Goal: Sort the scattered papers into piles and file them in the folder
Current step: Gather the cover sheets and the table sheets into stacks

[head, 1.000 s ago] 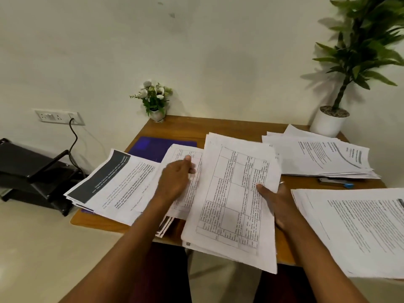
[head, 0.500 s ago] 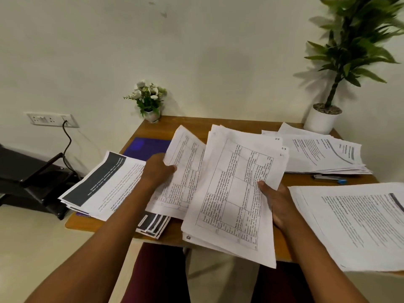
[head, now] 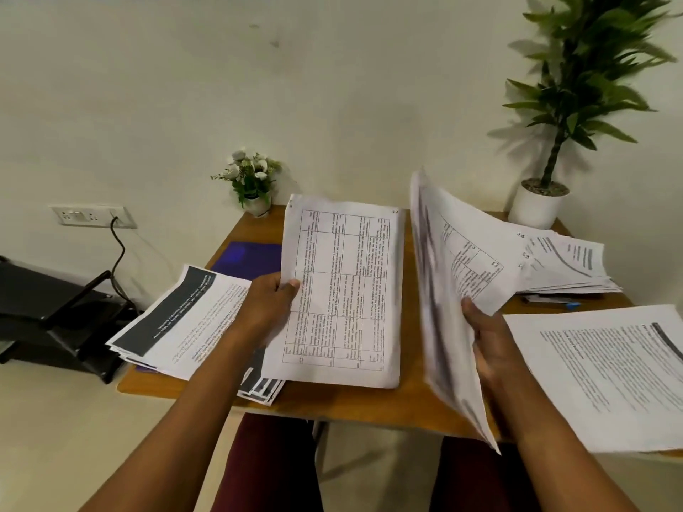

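Note:
My left hand (head: 267, 308) grips the left edge of a sheet bundle printed with a table (head: 343, 290), held up over the middle of the wooden desk (head: 410, 404). My right hand (head: 488, 338) grips a second, blurred stack of table sheets (head: 447, 290), tilted up on edge. A blue folder (head: 247, 258) lies at the back left, partly covered. A pile with a dark header band (head: 181, 319) lies at the left edge. Two more text piles lie at the back right (head: 569, 264) and the front right (head: 606, 378).
A small flower pot (head: 253, 186) stands at the back left corner and a tall potted plant (head: 539, 208) at the back right. A pen (head: 550, 301) lies under the back right pile. A black stand (head: 55, 319) and a wall socket (head: 92, 216) are to the left.
My left hand lifted the table sheets off the desk and pulled them left and up. My right hand swung its stack up and to the right, so the two bundles have separated.

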Demonstrator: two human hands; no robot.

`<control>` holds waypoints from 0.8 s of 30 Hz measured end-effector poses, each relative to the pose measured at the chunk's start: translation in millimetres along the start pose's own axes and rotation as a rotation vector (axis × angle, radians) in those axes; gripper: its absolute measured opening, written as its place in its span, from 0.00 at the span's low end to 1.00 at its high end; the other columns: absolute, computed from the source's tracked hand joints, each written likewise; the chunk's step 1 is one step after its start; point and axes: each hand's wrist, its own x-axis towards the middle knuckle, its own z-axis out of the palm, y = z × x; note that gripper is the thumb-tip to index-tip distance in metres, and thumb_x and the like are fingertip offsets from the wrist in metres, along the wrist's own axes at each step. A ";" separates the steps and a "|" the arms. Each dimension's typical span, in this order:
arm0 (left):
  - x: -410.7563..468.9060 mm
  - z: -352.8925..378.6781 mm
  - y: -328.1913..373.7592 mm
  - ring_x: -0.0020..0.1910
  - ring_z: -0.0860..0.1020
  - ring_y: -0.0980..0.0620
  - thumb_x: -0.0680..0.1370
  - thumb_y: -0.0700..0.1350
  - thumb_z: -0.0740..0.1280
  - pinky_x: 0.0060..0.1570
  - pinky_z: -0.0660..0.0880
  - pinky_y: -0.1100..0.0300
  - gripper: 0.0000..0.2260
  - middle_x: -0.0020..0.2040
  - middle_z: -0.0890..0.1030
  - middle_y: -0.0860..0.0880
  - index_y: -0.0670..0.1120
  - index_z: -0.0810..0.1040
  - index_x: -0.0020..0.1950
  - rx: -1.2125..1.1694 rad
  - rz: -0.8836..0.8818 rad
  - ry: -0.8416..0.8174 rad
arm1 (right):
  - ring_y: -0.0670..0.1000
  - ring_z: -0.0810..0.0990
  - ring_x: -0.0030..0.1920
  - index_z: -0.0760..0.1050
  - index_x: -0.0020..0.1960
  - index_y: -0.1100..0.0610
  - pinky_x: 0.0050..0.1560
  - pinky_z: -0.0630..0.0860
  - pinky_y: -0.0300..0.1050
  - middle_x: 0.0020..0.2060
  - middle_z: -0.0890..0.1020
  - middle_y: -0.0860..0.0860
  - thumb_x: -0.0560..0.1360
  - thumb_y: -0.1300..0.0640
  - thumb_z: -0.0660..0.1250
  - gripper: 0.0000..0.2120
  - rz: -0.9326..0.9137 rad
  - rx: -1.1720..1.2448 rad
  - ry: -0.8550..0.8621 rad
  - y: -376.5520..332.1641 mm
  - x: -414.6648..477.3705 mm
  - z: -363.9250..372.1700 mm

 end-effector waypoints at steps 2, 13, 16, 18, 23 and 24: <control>-0.9 3.6 -0.3 0.44 0.87 0.53 0.85 0.46 0.62 0.37 0.81 0.60 0.10 0.46 0.88 0.52 0.46 0.83 0.57 0.007 -0.001 -0.032 | 0.58 0.82 0.62 0.72 0.74 0.57 0.59 0.80 0.60 0.64 0.81 0.57 0.84 0.63 0.58 0.19 -0.029 0.012 -0.036 -0.8 1.1 3.9; -23.2 40.7 2.2 0.44 0.86 0.46 0.85 0.58 0.58 0.45 0.83 0.51 0.20 0.47 0.87 0.45 0.48 0.84 0.54 -0.033 -0.166 -0.282 | 0.55 0.84 0.58 0.79 0.62 0.51 0.58 0.81 0.56 0.56 0.86 0.50 0.83 0.57 0.65 0.09 0.013 -0.343 0.114 20.1 19.3 26.5; -28.9 39.7 8.6 0.41 0.87 0.49 0.82 0.68 0.48 0.38 0.82 0.56 0.29 0.45 0.88 0.49 0.52 0.83 0.55 -0.262 -0.204 -0.244 | 0.51 0.84 0.57 0.75 0.63 0.46 0.58 0.81 0.57 0.57 0.85 0.46 0.82 0.52 0.67 0.10 -0.017 -0.597 0.119 14.9 14.9 30.6; -29.3 42.9 10.0 0.50 0.86 0.48 0.79 0.70 0.52 0.46 0.83 0.52 0.26 0.51 0.87 0.50 0.55 0.81 0.58 -0.221 -0.092 -0.222 | 0.46 0.83 0.57 0.71 0.65 0.45 0.54 0.82 0.51 0.56 0.83 0.41 0.81 0.53 0.68 0.14 -0.123 -0.661 0.124 7.9 9.4 39.7; -30.3 50.6 31.2 0.46 0.85 0.60 0.78 0.54 0.72 0.37 0.80 0.67 0.08 0.48 0.85 0.56 0.57 0.77 0.54 -0.162 0.269 0.008 | 0.46 0.85 0.54 0.75 0.65 0.49 0.50 0.83 0.45 0.54 0.86 0.43 0.77 0.60 0.73 0.19 -0.319 -0.446 0.020 -21.5 -1.6 74.7; -32.2 51.5 39.3 0.46 0.85 0.61 0.78 0.54 0.72 0.38 0.80 0.67 0.08 0.48 0.85 0.55 0.57 0.77 0.54 -0.186 0.326 0.038 | 0.47 0.86 0.54 0.76 0.62 0.49 0.51 0.84 0.46 0.53 0.86 0.45 0.76 0.60 0.74 0.17 -0.344 -0.443 0.009 -29.2 -2.7 81.2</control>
